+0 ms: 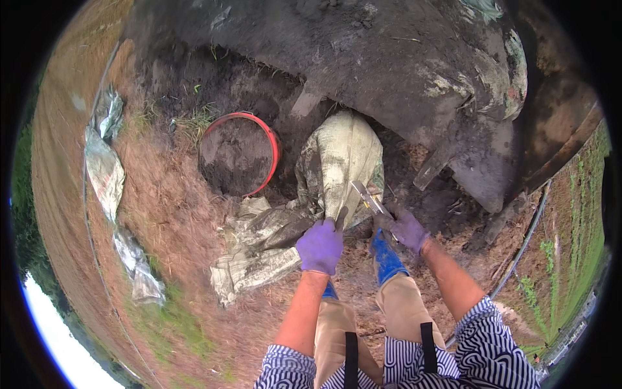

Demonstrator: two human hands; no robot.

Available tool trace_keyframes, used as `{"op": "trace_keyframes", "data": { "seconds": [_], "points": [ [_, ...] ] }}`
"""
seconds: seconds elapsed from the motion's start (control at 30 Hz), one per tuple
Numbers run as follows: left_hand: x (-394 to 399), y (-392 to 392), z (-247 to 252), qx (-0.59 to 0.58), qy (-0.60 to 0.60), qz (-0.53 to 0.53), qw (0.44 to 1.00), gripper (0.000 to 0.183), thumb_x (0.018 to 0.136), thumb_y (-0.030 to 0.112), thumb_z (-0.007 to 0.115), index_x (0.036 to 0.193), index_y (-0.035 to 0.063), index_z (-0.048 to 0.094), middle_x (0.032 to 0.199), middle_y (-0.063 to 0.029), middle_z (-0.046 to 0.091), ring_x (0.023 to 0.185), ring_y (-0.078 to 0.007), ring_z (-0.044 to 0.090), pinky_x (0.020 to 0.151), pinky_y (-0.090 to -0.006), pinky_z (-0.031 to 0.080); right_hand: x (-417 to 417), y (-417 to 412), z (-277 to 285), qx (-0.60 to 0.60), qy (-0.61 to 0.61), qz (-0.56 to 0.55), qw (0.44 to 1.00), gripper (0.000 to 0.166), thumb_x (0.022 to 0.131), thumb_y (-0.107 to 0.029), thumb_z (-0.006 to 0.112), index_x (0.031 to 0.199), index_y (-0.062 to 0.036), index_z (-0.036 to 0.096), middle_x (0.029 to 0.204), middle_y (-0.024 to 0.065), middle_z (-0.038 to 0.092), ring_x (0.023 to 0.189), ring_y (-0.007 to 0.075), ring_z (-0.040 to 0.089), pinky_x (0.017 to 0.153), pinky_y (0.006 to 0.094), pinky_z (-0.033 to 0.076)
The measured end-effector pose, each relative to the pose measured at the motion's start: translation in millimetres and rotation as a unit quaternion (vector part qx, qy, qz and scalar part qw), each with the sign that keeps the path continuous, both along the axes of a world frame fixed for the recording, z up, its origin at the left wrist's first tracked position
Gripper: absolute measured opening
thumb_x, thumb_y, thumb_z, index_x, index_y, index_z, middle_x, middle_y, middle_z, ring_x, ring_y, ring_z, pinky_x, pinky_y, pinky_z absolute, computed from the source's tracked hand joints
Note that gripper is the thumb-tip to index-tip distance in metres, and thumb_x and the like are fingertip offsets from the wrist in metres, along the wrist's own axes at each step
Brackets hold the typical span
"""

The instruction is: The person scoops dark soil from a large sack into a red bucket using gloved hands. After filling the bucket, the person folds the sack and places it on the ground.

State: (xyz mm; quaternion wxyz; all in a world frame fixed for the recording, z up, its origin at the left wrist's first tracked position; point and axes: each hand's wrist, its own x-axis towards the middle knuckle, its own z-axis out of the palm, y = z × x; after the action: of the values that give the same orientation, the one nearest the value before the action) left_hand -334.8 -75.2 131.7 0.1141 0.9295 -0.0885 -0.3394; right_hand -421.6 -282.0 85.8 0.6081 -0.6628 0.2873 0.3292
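My left hand (pixel 320 247), in a purple work glove, grips the gathered end of a dirty white woven plastic sack (pixel 351 150). The full, rounded body of the sack bulges away from me beneath the edge of a dark soil-covered sheet. In my right hand (pixel 404 227), gloved the same way, is a knife (pixel 370 198) with its tip pointing up and left. The tip is close to or over the sack's near side; contact cannot be told. Crumpled woven sacking (pixel 265 260) lies on the ground left of my left hand.
A round red-rimmed container (pixel 276 150) of dark soil stands left of the sack. Beyond spreads a large soil-covered sheet (pixel 359 73), with a wooden board end (pixel 430 170) jutting out at right. Torn plastic sheeting (pixel 107 170) lies far left. My blue boots (pixel 388 257) are close below.
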Motion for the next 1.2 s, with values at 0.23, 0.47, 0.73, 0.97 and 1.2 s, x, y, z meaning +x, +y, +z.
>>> {"op": "trace_keyframes", "data": {
  "seconds": [0.23, 0.47, 0.73, 0.97, 1.2],
  "points": [
    [-8.0, 7.6, -7.0, -0.032, -0.02, 0.014, 0.999, 0.031, 0.095, 0.033, 0.047, 0.092, 0.0066, 0.062, 0.094, -0.0162, 0.066, 0.083, -0.0372, 0.064, 0.072, -0.0465, 0.051, 18.4, 8.6, 26.5, -0.166, -0.133, 0.131, 0.968, 0.048, 0.09, -0.039, 0.058, 0.127, -0.0097, 0.051, 0.099, 0.0229, 0.065, 0.092, 0.0348, 0.064, 0.081, 0.0435, 0.05],
    [-15.1, 13.2, -3.4, -0.074, -0.053, -0.026, 0.996, 0.014, 0.087, 0.022, 0.057, 0.09, 0.0093, 0.063, 0.088, -0.0138, 0.066, 0.079, -0.0344, 0.064, 0.066, -0.0448, 0.051, 12.8, 29.3, 32.4, -0.222, -0.084, 0.258, 0.937, 0.044, 0.092, -0.039, 0.052, 0.128, -0.0141, 0.045, 0.095, 0.0253, 0.065, 0.092, 0.0432, 0.062, 0.081, 0.0513, 0.048],
    [-17.6, 32.1, -14.0, -0.081, -0.082, 0.01, 0.993, 0.018, 0.09, 0.025, 0.06, 0.092, 0.0104, 0.07, 0.075, -0.0129, 0.063, 0.066, -0.0279, 0.062, 0.059, -0.0359, 0.049, 14.6, 61.7, 41.5, -0.224, -0.048, 0.363, 0.903, 0.032, 0.092, -0.031, 0.051, 0.118, -0.0118, 0.048, 0.088, 0.0205, 0.067, 0.088, 0.04, 0.065, 0.075, 0.0487, 0.051],
    [33.3, 35.5, 40.3, -0.249, -0.056, 0.429, 0.866, 0.047, 0.086, 0.042, 0.07, 0.07, -0.0007, 0.059, 0.066, 0.0012, 0.051, 0.065, -0.0051, 0.041, 0.058, -0.0226, 0.038, -59.4, 50.3, 61.9, -0.251, -0.057, 0.214, 0.942, 0.031, 0.092, -0.031, 0.053, 0.116, -0.0114, 0.048, 0.08, 0.022, 0.066, 0.072, 0.042, 0.065, 0.064, 0.0519, 0.052],
    [8.0, 59.9, 22.3, -0.233, -0.12, 0.229, 0.937, 0.025, 0.093, 0.017, 0.061, 0.116, 0.0078, 0.066, 0.076, -0.0068, 0.06, 0.069, -0.0116, 0.052, 0.07, -0.0246, 0.045, 30.1, 62.1, 67.3, -0.253, -0.148, 0.152, 0.944, 0.033, 0.094, -0.035, 0.051, 0.116, -0.0102, 0.046, 0.08, 0.021, 0.066, 0.075, 0.0406, 0.065, 0.066, 0.0514, 0.051]
  ]
}}
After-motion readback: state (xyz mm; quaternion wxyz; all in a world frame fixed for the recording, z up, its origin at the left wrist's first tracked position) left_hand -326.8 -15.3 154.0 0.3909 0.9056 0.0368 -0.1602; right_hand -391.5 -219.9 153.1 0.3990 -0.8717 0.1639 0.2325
